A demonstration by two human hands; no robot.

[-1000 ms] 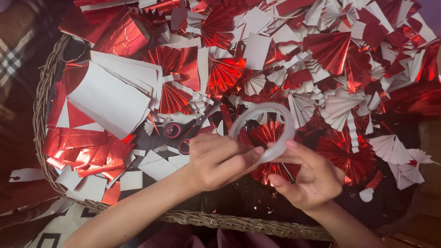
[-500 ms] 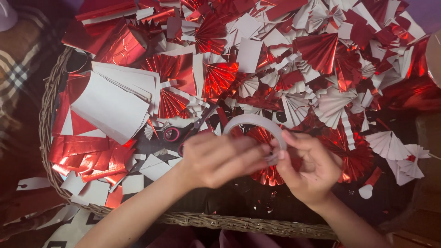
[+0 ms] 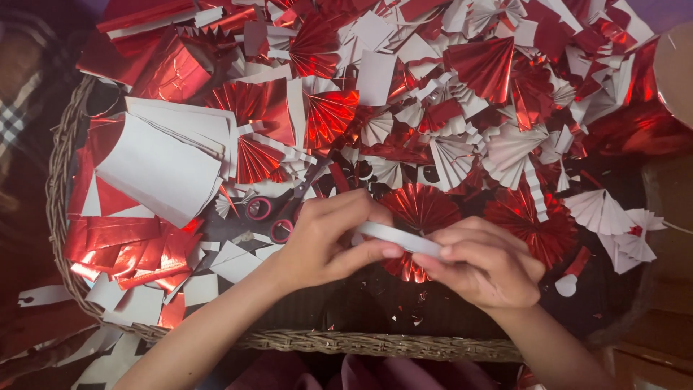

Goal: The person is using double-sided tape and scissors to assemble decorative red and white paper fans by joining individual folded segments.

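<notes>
While both hands meet over the basket, left hand and right hand pinch one tape roll, fingers closed on its rim, edge-on just above a red fan. Looks light, stiff, smooth; best gripped by the rim w/ fingertips. One scissors, approx dozens of foil fans, too many to count.
</notes>
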